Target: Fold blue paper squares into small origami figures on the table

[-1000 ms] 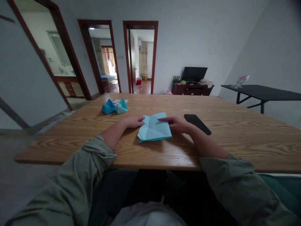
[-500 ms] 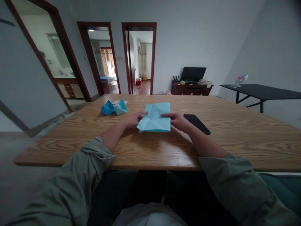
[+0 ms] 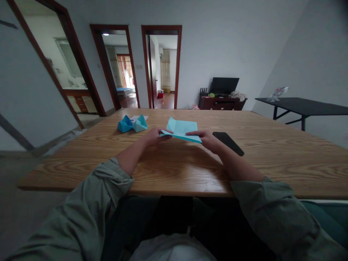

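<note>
A creased sheet of light blue paper (image 3: pixel 182 127) is held by both hands just above the wooden table (image 3: pixel 174 170). Its near edge is folded under or back, and its far left corner sticks up. My left hand (image 3: pixel 156 136) pinches the left near edge, thumb on top and fingers beneath. At the right near edge, my right hand (image 3: pixel 205 139) grips the paper with a finger lying over it; its other fingers are partly hidden. Further left stand two folded paper shapes, one darker blue (image 3: pixel 125 124) and one light blue (image 3: pixel 140 123).
Right of my right hand lies a black phone (image 3: pixel 228 143). A pale printed piece of paper (image 3: pixel 135 118) lies behind the folded shapes. Beyond the table are a black side table (image 3: pixel 307 105) at right and a dark cabinet (image 3: pixel 223 103) with a screen (image 3: pixel 224 86).
The near part of the light blue paper has turned back from facing me, so the sheet looks shorter. My hands have stayed nearly in place, still gripping its sides.
</note>
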The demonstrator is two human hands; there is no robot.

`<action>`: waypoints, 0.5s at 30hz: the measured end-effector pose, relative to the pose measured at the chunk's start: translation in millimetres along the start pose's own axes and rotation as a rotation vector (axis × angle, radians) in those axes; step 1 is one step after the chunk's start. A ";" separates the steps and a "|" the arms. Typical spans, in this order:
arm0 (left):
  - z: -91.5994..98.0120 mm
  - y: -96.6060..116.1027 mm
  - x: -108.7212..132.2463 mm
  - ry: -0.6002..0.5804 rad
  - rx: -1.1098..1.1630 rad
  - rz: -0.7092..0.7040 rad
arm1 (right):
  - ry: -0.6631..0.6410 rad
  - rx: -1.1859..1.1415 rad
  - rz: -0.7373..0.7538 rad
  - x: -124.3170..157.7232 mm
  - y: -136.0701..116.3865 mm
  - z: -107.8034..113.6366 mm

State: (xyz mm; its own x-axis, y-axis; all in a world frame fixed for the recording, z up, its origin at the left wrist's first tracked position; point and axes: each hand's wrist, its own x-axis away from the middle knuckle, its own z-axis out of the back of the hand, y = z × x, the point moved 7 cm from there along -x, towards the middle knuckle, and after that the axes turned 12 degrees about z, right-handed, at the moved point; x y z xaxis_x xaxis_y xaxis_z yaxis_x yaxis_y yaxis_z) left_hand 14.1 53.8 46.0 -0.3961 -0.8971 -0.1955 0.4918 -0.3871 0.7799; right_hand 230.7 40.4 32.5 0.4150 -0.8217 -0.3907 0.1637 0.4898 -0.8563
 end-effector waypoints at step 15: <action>-6.4 -2.4 1.1 -0.001 0.150 0.084 | 0.140 -0.118 -0.005 -0.4 9.2 7.1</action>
State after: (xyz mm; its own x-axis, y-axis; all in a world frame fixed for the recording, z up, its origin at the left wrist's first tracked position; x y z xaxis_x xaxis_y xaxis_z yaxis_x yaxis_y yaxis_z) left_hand 17.4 52.4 40.1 -0.3590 -0.9248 -0.1257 0.4023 -0.2749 0.8733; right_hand 238.4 47.3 27.2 0.2839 -0.8608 -0.4223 0.0556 0.4545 -0.8890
